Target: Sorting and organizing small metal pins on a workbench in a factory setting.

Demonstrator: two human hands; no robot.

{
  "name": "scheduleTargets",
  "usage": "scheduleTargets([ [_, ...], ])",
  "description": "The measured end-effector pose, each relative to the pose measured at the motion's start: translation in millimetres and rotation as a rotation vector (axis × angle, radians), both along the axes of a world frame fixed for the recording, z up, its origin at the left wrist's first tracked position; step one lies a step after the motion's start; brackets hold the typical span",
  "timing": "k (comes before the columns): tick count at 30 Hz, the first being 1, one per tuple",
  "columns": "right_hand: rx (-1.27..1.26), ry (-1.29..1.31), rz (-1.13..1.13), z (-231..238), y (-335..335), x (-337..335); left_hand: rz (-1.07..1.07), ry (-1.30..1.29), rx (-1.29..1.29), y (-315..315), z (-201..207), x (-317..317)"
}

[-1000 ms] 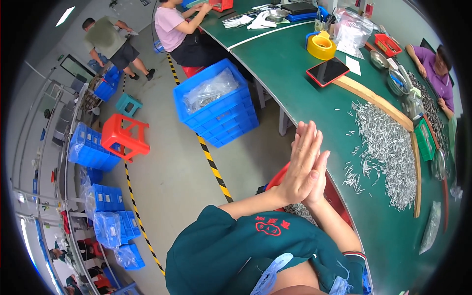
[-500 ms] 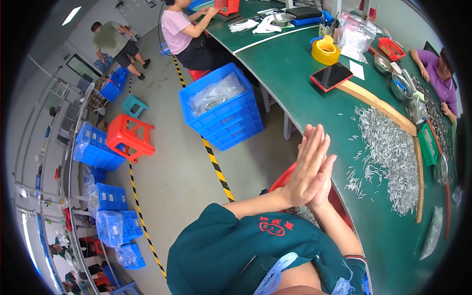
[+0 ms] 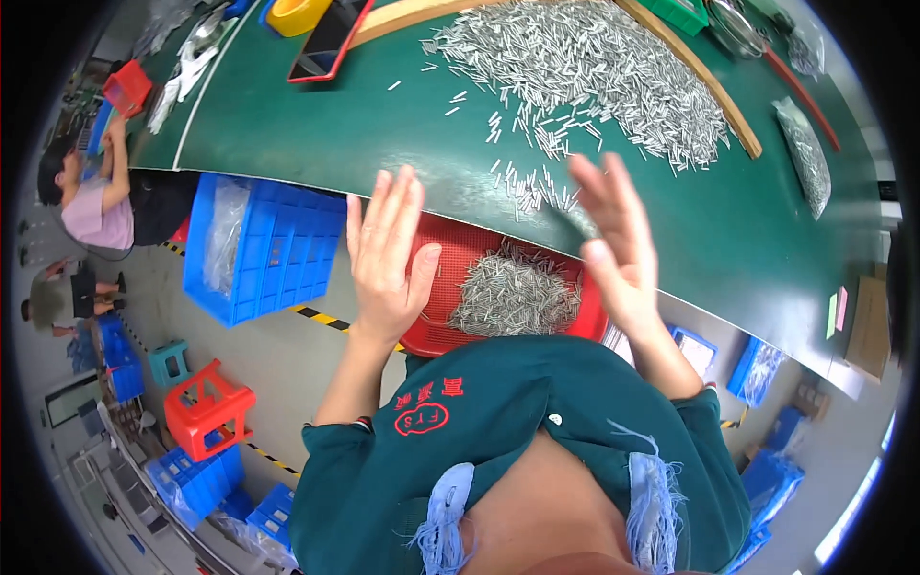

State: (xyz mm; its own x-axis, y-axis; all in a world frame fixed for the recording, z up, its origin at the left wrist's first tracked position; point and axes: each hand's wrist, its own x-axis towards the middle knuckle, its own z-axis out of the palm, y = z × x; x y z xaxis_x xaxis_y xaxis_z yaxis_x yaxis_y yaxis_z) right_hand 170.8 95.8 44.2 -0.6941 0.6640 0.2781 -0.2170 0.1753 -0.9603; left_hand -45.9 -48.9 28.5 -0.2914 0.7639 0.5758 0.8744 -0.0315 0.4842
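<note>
My left hand (image 3: pixel 387 257) is open, palm inward with fingers stretched, over the left side of a red plastic basket (image 3: pixel 450 251) at my lap. A heap of small silvery metal pins (image 3: pixel 517 295) lies in the basket. My right hand (image 3: pixel 621 247), somewhat blurred, is also open, with thumb and fingers apart, near the basket's right end at the table edge. Neither hand holds anything. On the green table (image 3: pixel 316 144) beyond, a large pile of the same pins (image 3: pixel 585 72) spreads out. A small loose group (image 3: pixel 530 190) of them lies near the edge by my right hand.
Wooden strips (image 3: pixel 704 81) border the pile. A red-edged phone (image 3: pixel 331 40) and yellow tape roll (image 3: pixel 299 15) lie far left. A filled clear bag (image 3: pixel 803 158) rests at right. Stacked blue crates (image 3: pixel 278 249) stand left of me; a person (image 3: pixel 96 196) sits beyond.
My palms, pressed together before, are now apart on either side of the basket. My view has swung right, bringing the pin pile and basket in front of me.
</note>
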Motion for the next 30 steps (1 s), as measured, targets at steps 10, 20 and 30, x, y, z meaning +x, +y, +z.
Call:
scheduleTargets([
  [10,0.637,-0.753,-0.453,-16,24,60,-0.286,0.137,-0.153,21,-10,23],
  [20,0.746,-0.718,-0.181,-14,21,22,-0.196,0.135,-0.183,45,-17,36],
  [30,0.763,-0.765,-0.17,-10,20,14,-0.218,0.115,-0.177,52,-18,40],
])
